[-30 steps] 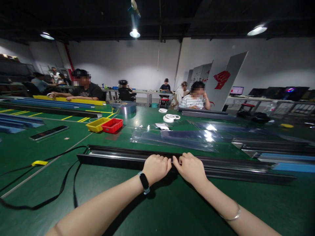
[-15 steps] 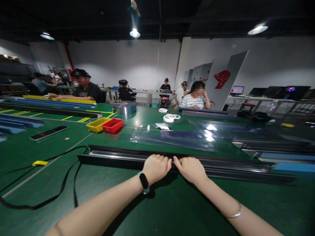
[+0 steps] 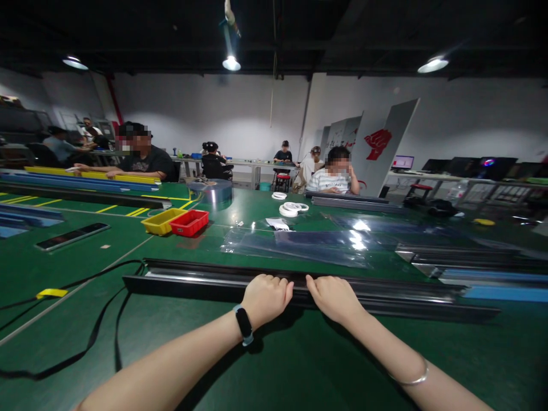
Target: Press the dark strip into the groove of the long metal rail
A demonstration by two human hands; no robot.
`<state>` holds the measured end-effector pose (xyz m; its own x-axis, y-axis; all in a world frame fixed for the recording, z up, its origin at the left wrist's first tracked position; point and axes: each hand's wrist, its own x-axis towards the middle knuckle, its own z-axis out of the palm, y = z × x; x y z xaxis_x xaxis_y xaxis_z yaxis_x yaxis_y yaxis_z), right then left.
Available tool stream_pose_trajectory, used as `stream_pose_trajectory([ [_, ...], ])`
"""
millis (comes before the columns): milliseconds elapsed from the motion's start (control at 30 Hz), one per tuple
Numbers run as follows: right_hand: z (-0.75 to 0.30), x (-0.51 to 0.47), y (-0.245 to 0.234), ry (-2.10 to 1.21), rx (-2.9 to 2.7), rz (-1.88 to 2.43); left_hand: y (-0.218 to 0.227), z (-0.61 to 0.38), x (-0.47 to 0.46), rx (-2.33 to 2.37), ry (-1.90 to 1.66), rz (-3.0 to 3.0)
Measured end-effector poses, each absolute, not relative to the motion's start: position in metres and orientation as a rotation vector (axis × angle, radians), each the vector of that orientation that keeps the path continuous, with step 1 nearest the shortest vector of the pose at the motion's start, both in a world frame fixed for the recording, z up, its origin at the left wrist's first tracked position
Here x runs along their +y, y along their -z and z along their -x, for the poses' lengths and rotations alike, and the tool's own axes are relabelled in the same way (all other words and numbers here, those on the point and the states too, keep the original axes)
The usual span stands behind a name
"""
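Note:
A long black channel-shaped profile (image 3: 184, 289) lies crosswise on the green table in front of me, with a shiny inner surface showing at its left part. My left hand (image 3: 266, 299), below a wristband, is closed over its middle, fingers curled round the far side. Just to the right, my right hand (image 3: 336, 298) is also closed on the profile. A small gap separates the two thumbs. My fingertips are hidden behind the hands and the profile. Near the profile's left end runs a black strap (image 3: 95, 337) with a yellow tag (image 3: 52, 293).
Beyond the profile lie clear plastic sheets (image 3: 295, 245), white tape rolls (image 3: 293, 209), a yellow bin (image 3: 162, 222) and a red bin (image 3: 189, 223). A phone (image 3: 72, 236) is at left. More profiles (image 3: 466, 257) lie at right. Several people sit farther back.
My hands have slid slightly apart along the profile, widening the gap between the thumbs. Both still grip it. The whole view has shifted a little.

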<state>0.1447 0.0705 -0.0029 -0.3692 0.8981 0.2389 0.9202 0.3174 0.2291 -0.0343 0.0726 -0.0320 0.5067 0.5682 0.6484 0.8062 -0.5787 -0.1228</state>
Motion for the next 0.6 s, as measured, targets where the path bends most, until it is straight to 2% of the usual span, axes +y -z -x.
stream_pose_trajectory([
  [200,-0.153,0.069,0.005,0.457,-2.545,1.651,0.032,0.035,0.073,-1.146,0.765,2.351],
  [467,-0.163,0.076,0.024,0.694,-2.596,1.479,0.032,0.035,0.073,-1.144,0.771,2.348],
  [600,-0.164,0.078,0.027,0.709,-2.575,1.483,0.032,0.036,0.074,-1.148,0.766,2.352],
])
